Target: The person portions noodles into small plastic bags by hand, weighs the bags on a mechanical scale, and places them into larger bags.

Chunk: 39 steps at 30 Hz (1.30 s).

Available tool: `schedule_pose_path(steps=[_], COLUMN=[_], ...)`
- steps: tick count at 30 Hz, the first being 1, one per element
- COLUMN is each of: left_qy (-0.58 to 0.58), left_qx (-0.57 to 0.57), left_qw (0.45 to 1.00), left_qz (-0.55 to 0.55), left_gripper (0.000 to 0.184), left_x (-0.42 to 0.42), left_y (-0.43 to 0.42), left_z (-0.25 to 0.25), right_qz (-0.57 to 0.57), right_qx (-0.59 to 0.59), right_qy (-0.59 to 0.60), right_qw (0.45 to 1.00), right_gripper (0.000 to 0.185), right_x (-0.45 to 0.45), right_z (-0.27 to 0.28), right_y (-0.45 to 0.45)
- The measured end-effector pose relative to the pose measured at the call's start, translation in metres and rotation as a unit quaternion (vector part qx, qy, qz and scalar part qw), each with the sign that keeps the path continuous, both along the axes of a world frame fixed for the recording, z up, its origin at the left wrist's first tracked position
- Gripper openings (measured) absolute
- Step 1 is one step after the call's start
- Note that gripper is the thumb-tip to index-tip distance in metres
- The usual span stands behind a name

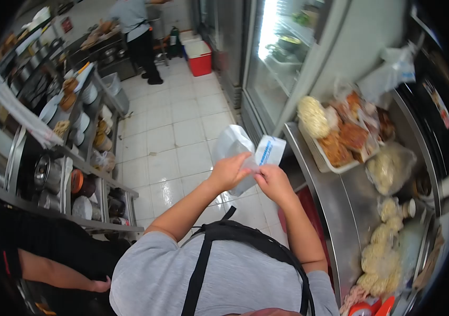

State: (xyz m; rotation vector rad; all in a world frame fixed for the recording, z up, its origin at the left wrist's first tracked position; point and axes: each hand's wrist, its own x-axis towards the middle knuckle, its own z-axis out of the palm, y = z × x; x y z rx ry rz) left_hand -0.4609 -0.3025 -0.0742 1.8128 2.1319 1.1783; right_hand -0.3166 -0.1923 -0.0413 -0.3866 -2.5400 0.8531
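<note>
In front of my body, over the tiled floor, I hold a thin whitish plastic bag. My left hand is closed on its middle, thumb and fingers pressed together. Close beside it, my right hand pinches the bag's right side. A white flap with blue lettering sticks up above the right hand; whether it belongs to the same bag I cannot tell. The bag's lower part hangs below my hands, and nothing can be made out inside it.
To the right, a steel counter bears a white tray of bagged food and several pale noodle bundles. A lit glass-door fridge stands ahead. Shelves line the left. One person stands far ahead; another person's arm is lower left.
</note>
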Motion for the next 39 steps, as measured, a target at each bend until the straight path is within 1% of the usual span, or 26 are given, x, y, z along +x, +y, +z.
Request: schedule_pose_path(steps=[1,2,5,8,10,11,13,14,17,18,19,21,22,23,24,25,26,27,28,29,31,32,34,36,37,39], left_qy=[0.009,-0.031,0.061,-0.041,0.001,0.023,-0.079,-0.13,-0.287,-0.368,-0.493,-0.711,-0.79,-0.816,-0.84,-0.871,-0.893,-0.888,-0.879,-0.877,-0.825,-0.783,-0.687,-0.656,-0.64,-0.596], left_qx=[0.009,0.004,0.046,0.055,0.042,0.035,-0.044,-0.084,-0.064,-0.053,-0.048,-0.043,0.008,0.039,0.069,0.114,0.158,0.142,0.126,0.141,0.17,0.178,0.192,0.119,0.081,0.032], left_qw=[1.0,1.0,0.979,0.975,0.977,0.977,0.982,0.978,0.955,0.928,0.869,0.7,0.61,0.576,0.539,0.475,0.406,0.396,0.384,0.44,0.529,0.588,0.698,0.743,0.762,0.801], left_qz=[-0.006,-0.002,0.187,0.212,0.209,0.207,0.165,0.141,0.03,0.004,0.016,0.043,0.062,0.03,0.0,-0.057,-0.11,-0.183,-0.255,-0.136,0.104,0.092,0.064,0.054,0.05,-0.044], left_gripper=[0.046,0.051,0.052,0.05,0.045,0.042,0.036,0.032,0.024,0.014,0.011,0.007,0.007,0.012,0.016,0.019,0.021,0.02,0.018,0.017,0.014,0.013,0.012,0.01,0.009,0.005], left_x=[-0.006,-0.014,-0.017,-0.017,-0.014,-0.014,-0.015,-0.016,-0.016,-0.017,-0.019,-0.026,-0.03,-0.045,-0.063,-0.091,-0.119,-0.139,-0.148,-0.144,-0.125,-0.122,-0.118,-0.1,-0.087,-0.06], left_y=[-0.004,-0.007,-0.019,-0.02,-0.021,-0.02,-0.014,-0.01,0.003,0.002,0.005,0.009,0.006,0.004,-0.001,-0.005,-0.011,-0.021,-0.028,-0.026,-0.017,-0.017,-0.016,-0.007,-0.002,0.008], left_z=[0.001,-0.006,-0.004,-0.009,-0.003,-0.001,-0.007,-0.012,-0.047,-0.049,-0.053,-0.061,-0.043,-0.043,-0.048,-0.073,-0.093,-0.085,-0.07,-0.058,-0.029,-0.026,-0.02,-0.001,0.005,0.004], right_qz=[-0.012,-0.027,-0.044,-0.048,-0.04,-0.035,-0.027,-0.017,-0.035,-0.049,-0.059,-0.081,-0.129,-0.152,-0.212,-0.272,-0.301,-0.348,-0.374,-0.391,-0.407,-0.371,-0.291,-0.275,-0.206,-0.125], right_qx=[-0.06,-0.118,-0.215,-0.272,-0.298,-0.366,-0.495,-0.461,-0.45,-0.493,-0.538,-0.622,-0.617,-0.591,-0.524,-0.435,-0.316,-0.249,-0.339,-0.34,-0.163,-0.167,-0.173,0.012,0.028,0.049], right_qy=[-0.033,-0.068,-0.026,-0.01,0.002,0.026,0.077,0.066,0.051,0.073,0.095,0.141,0.155,0.181,0.175,0.138,0.146,0.148,0.157,0.188,0.056,-0.022,-0.174,-0.219,-0.164,-0.043], right_qw=[0.998,0.99,0.975,0.961,0.954,0.93,0.865,0.885,0.891,0.866,0.836,0.766,0.761,0.772,0.806,0.847,0.888,0.892,0.849,0.835,0.897,0.913,0.925,0.936,0.964,0.99], right_gripper=[0.021,0.02,0.023,0.022,0.019,0.016,0.012,0.008,0.006,0.007,0.007,0.008,0.013,0.02,0.024,0.029,0.032,0.033,0.033,0.037,0.033,0.034,0.055,0.102,0.113,0.112], right_x=[-0.009,-0.017,-0.034,-0.048,-0.053,-0.055,-0.06,-0.058,-0.056,-0.055,-0.051,-0.038,-0.037,-0.029,-0.018,-0.006,0.013,0.028,0.037,0.039,0.051,0.055,0.051,0.022,0.008,-0.022], right_z=[-0.003,-0.007,-0.035,-0.06,-0.065,-0.068,-0.081,-0.087,-0.076,-0.078,-0.085,-0.103,-0.083,-0.091,-0.104,-0.095,-0.125,-0.136,-0.131,-0.128,-0.142,-0.147,-0.116,-0.039,-0.02,-0.013], right_y=[-0.005,-0.008,-0.008,-0.007,-0.017,-0.022,-0.028,-0.027,-0.042,-0.041,-0.035,-0.022,-0.021,-0.008,0.009,0.018,0.042,0.056,0.059,0.059,0.075,0.077,0.073,0.036,0.029,0.006])
